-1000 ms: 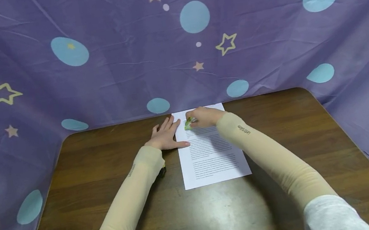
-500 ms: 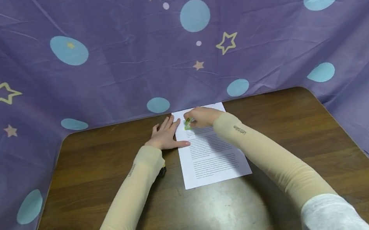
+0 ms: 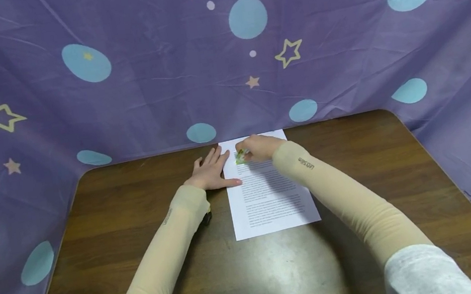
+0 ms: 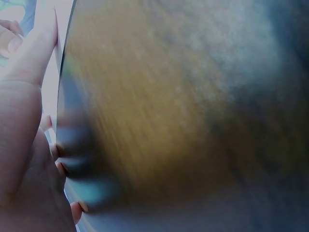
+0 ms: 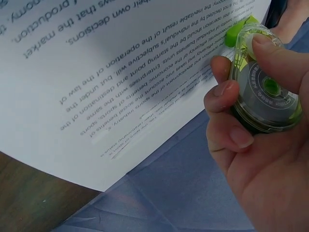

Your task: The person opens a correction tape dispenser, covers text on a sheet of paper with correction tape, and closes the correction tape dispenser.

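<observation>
A printed sheet of paper (image 3: 271, 207) lies on the table, its top end by the curtain. My left hand (image 3: 210, 174) rests with spread fingers over its left edge, the thumb reaching onto the page. My right hand (image 3: 264, 147) grips a green, clear-cased correction tape (image 5: 265, 92) between thumb and fingers. In the right wrist view, its green tip end (image 5: 236, 33) is right at the lines of print. White strips (image 5: 128, 149) show among the top lines of text. The left thumb (image 4: 31, 53) and palm show at the left wrist view's edge.
The brown wooden table (image 3: 127, 212) runs back to a purple curtain (image 3: 153, 78) with stars and blue dots. A small black and yellow object (image 3: 207, 218) shows beside the left wrist. Beige sleeves (image 3: 330, 179) cover both forearms.
The right hand and correction tape have shifted slightly left over the top lines, then marginally back right. The left hand and the paper have stayed in place.
</observation>
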Motion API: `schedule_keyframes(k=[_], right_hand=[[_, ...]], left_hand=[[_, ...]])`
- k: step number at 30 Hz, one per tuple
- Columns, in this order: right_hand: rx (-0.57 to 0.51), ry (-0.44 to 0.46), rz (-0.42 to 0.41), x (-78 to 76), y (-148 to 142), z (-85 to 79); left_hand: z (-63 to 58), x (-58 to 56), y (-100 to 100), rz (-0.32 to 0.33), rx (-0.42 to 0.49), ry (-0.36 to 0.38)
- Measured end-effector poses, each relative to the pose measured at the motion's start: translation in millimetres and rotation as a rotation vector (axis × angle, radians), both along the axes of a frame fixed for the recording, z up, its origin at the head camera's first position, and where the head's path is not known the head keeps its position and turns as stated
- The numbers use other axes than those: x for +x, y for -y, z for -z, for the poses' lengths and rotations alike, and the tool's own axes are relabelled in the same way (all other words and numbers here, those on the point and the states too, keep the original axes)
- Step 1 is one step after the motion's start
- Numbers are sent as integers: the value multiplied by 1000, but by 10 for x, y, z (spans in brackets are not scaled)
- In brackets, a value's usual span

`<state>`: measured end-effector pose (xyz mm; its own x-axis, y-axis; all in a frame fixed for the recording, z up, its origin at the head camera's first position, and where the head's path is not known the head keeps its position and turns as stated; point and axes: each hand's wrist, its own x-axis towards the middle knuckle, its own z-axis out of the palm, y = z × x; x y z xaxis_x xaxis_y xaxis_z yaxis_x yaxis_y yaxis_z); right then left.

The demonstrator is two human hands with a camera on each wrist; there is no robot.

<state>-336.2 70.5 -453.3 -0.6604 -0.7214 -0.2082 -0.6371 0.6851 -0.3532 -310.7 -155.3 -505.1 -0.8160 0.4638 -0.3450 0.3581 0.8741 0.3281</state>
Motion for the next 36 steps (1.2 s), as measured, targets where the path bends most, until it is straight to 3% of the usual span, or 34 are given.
schedule_keyframes(k=[16,30,36], right_hand=[[21,24,21,-40,-123,-12],[-23,15,17,-5,-269,-38],[-34,3,17,-8,-341,-39]], left_hand=[[-32,3,-28,-11,-27,2],[-30,8,-22,-4,-19,0],[-92,53,-39,-7,-11,-2]])
